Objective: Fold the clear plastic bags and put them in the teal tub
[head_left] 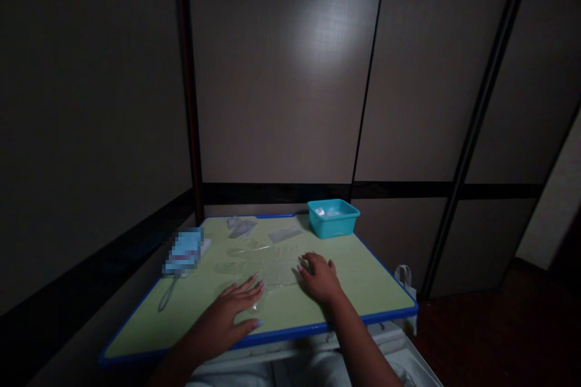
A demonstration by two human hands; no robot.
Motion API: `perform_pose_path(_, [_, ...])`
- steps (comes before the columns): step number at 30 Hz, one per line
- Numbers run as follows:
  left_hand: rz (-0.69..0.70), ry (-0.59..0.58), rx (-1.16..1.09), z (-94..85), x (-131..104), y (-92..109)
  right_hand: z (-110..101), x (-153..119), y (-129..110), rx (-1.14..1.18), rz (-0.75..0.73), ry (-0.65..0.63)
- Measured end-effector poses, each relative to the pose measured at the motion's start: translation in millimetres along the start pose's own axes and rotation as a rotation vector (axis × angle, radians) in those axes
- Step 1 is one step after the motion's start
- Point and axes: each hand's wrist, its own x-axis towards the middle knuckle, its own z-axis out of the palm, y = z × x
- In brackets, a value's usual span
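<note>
A clear, thin plastic sheet or glove [279,266] lies spread over the middle of the yellow-green table [363,278]. My left hand [236,308] rests palm down near the front edge, fingers spread, touching the plastic's lower left part. At the right edge of the plastic is my right hand [318,275], its fingers slightly bent and apart, holding nothing visible. Farther back lie a crumpled clear piece [242,228] and a flat clear piece [284,234]. The outlines of the transparent plastic are faint.
A turquoise basket [333,228] with clear plastic inside stands at the back right corner. On the left edge is a blurred blue packet [184,251] with a loop strap. Dark cabinet panels [281,72] rise behind the table. A white bag hangs at the right.
</note>
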Motion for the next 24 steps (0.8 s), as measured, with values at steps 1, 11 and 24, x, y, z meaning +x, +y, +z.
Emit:
perform_pose_path(1, [-0.001,0.014,-0.012,0.9,1,-1,0,-1,-1,0.016,-0.028,-0.004])
perform_pose_path(11, [-0.077,0.147,0.029,11.9,20,-11,-5,-8,-5,0.156,-0.255,-0.179])
perform_pose_path(24, [-0.073,0.208,0.219,3.7,42,-5,-6,-9,-7,0.197,-0.257,-0.182])
